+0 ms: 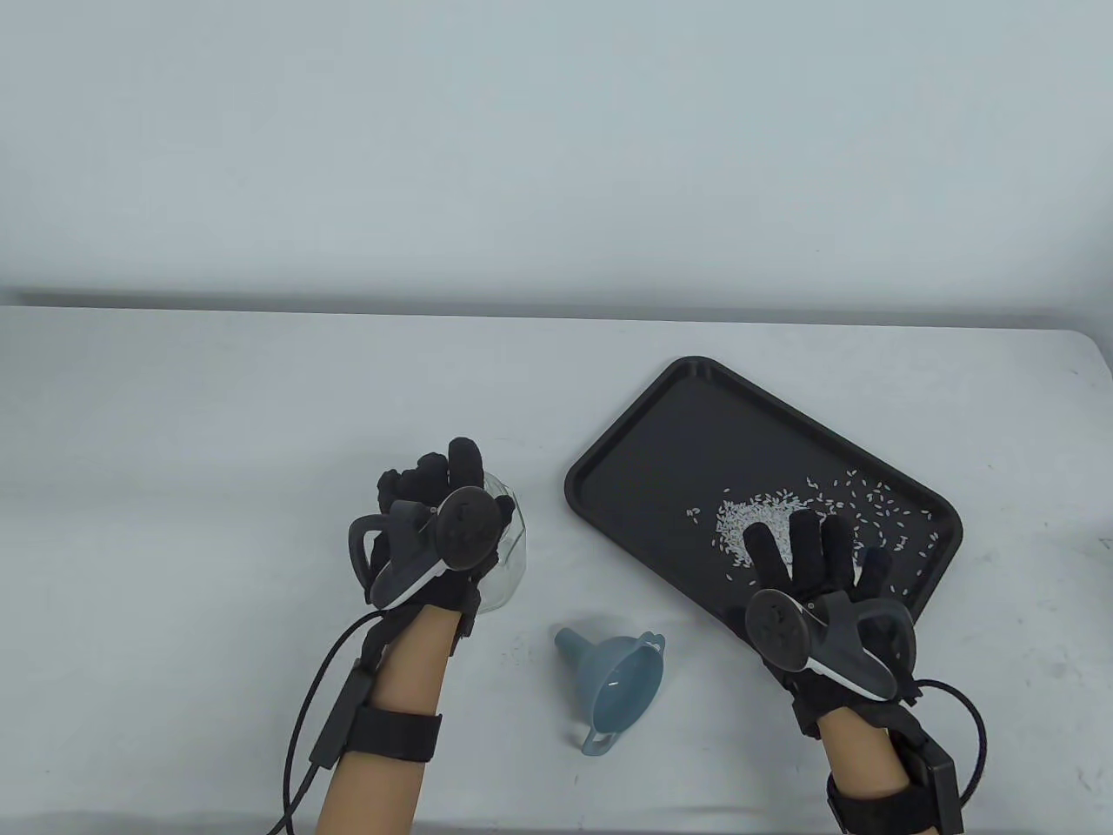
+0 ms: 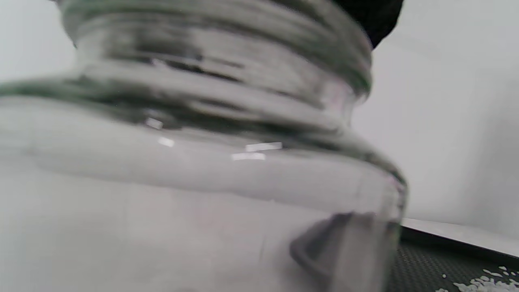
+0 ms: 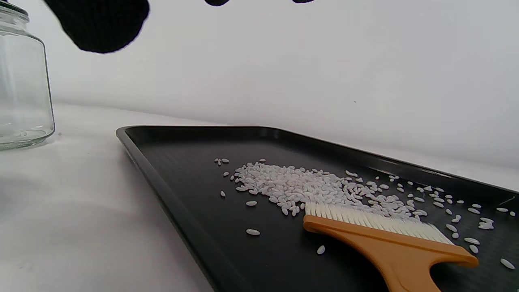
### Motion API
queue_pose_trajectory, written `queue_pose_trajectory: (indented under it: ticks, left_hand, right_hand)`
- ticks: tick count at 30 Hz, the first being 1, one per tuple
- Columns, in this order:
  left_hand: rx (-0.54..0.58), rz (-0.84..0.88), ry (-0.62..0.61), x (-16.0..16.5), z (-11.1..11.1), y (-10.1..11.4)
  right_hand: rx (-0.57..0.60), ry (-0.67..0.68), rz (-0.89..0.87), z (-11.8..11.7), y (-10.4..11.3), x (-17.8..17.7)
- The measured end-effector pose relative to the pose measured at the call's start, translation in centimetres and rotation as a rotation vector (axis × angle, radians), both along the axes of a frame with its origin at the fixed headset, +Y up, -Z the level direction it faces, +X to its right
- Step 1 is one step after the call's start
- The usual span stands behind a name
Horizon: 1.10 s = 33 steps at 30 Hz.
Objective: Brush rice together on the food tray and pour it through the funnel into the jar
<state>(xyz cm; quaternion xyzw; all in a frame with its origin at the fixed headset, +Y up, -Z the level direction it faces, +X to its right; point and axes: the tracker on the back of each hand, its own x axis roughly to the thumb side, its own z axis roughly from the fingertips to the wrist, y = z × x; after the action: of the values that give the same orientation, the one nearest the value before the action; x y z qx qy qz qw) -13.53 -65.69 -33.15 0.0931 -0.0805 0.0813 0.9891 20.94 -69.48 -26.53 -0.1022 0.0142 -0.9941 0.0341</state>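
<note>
A clear glass jar (image 1: 511,565) stands on the white table left of the tray, and my left hand (image 1: 430,487) grips it from above with curled fingers. It fills the left wrist view (image 2: 202,182). The black food tray (image 1: 661,435) holds a loose pile of white rice (image 1: 748,522) with scattered grains to its right. My right hand (image 1: 817,548) hovers over the tray's near side, fingers straight and spread, holding nothing. In the right wrist view an orange-handled brush (image 3: 385,239) with white bristles lies flat on the tray against the rice (image 3: 300,186), below my fingertips (image 3: 101,24).
A blue-grey funnel (image 1: 622,687) lies on its side on the table between my two hands, near the front. Glove cables trail off the table's front edge. A plain wall stands behind the table.
</note>
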Motion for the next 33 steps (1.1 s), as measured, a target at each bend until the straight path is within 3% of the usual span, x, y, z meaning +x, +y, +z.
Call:
queue_pose_trajectory:
  ticks: [3,7,11,14,19,22,27,33]
  left_hand:
    - [-0.013,-0.011,-0.004,0.2,0.0,0.4]
    - [0.062,0.005,-0.010,-0.1,0.6,1.7]
    - [0.128,0.053,-0.009,-1.7,2.2,2.9]
    - [0.178,0.140,0.024,-4.1,4.0,2.6]
    - [0.187,0.194,0.128,-8.7,6.3,0.3]
    - [0.147,0.227,0.193,-11.0,6.6,-1.4]
    - [-0.022,0.172,0.271,-13.2,6.0,-5.6]
    - [-0.206,0.105,0.291,-13.4,5.3,-8.5]
  right_hand:
    - [-0.001,-0.002,-0.005,-0.1,0.0,0.1]
    - [0.002,-0.005,-0.009,-0.1,0.0,0.1]
    - [0.004,-0.006,-0.005,0.0,0.0,0.1]
    - [0.005,-0.004,0.000,0.0,0.0,0.1]
    - [-0.004,-0.001,0.019,-0.1,-0.3,-0.2]
    - [-0.009,0.002,0.028,-0.1,-0.4,-0.4]
    - [-0.024,0.006,0.046,-0.2,-0.7,-0.7]
    - [-0.036,0.006,0.056,-0.1,-0.8,-0.8]
